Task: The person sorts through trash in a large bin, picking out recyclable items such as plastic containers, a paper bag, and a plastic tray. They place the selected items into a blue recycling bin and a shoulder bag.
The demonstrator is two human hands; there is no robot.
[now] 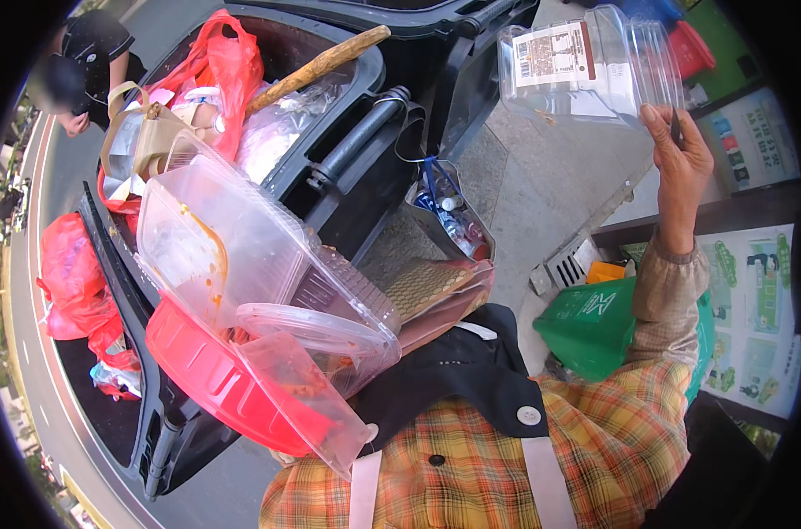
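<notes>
My right hand (681, 135), raised at the upper right, grips the rim of a clear plastic food container (572, 73) that bears a printed label. Out of sight is my left hand, apparently behind the pile against my body. In that pile lie a red plastic basin (222, 377), large clear plastic food boxes (222, 231) with orange sauce stains, a round clear lid (311, 327) and a flat clear lid (301, 397). A patterned flat bag (433, 284) sticks out beside them. Beyond, a dark wheeled bin (367, 86) holds a red plastic bag (232, 73), a paper bag (136, 142) and a wooden stick (318, 69).
An open bag with plastic bottles (457, 215) hangs by the bin's handle. At the left, red bags (76, 278) lie on another dark bin (156, 423). A green bin (585, 324) stands at the right near poster boards (747, 311). Another person (93, 53) is at the upper left.
</notes>
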